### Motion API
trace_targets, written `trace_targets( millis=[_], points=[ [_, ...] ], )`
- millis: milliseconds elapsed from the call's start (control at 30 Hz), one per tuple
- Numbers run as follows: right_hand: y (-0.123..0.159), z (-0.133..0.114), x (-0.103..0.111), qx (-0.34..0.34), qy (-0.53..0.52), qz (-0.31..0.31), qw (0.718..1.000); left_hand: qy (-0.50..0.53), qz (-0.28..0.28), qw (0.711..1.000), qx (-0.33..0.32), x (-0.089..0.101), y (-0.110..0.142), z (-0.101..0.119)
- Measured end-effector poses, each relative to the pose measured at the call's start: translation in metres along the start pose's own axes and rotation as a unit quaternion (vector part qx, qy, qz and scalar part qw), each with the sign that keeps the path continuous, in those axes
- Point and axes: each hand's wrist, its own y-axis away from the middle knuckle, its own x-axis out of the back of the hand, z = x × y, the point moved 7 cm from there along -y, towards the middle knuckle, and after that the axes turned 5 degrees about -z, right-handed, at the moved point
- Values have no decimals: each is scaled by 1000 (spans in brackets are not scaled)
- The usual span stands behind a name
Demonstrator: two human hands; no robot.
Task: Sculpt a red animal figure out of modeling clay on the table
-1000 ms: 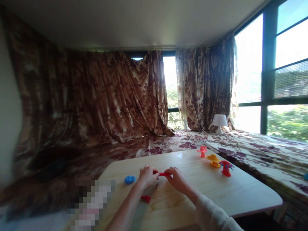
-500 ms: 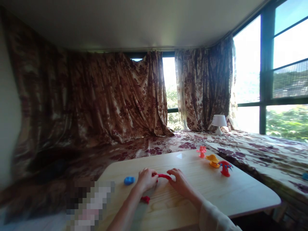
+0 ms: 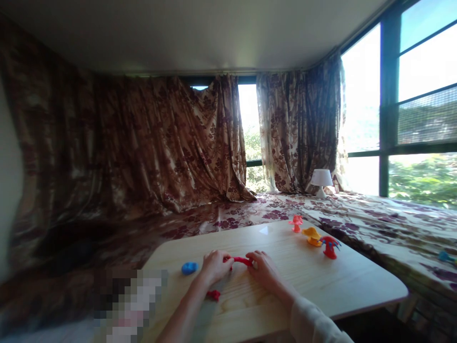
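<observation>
Red strip (image 3: 242,260) bowed between hands over table (image 3: 264,305). Left hand (image 3: 216,266) pinches one end; right hand (image 3: 263,267) half-curled at other end, can't tell if gripping. Blue lump (image 3: 190,268) left, red scrap (image 3: 213,296) nearer.

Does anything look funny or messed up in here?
Yes, the big curtain: its top edge sags left of the middle window, leaving a bright gap, as if it might have come loose. Nothing looks spilled on the table; the small red lump just lies apart from the red strip.
</observation>
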Motion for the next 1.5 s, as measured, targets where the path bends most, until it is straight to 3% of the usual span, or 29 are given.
trace_targets(
  millis=[733,900,1033,1167,1333,1500],
  points=[
    [4,-2,3,10,-30,9,999,6,4,1000,14,3,0,-4],
    [-1,3,0,2,-52,19,998,33,45,998,10,14,1,-6],
    [-7,11,-2,-25,-86,33,995,58,118,991,16,38,19,-21],
    [-6,17,-1,-39,-96,48,993,70,169,983,-2,48,58,-41],
    [0,23,10,-57,-68,81,993,12,143,989,-35,29,93,-44],
    [14,1,25,-15,-81,112,990,-24,85,994,-68,14,91,-22]
  ],
)
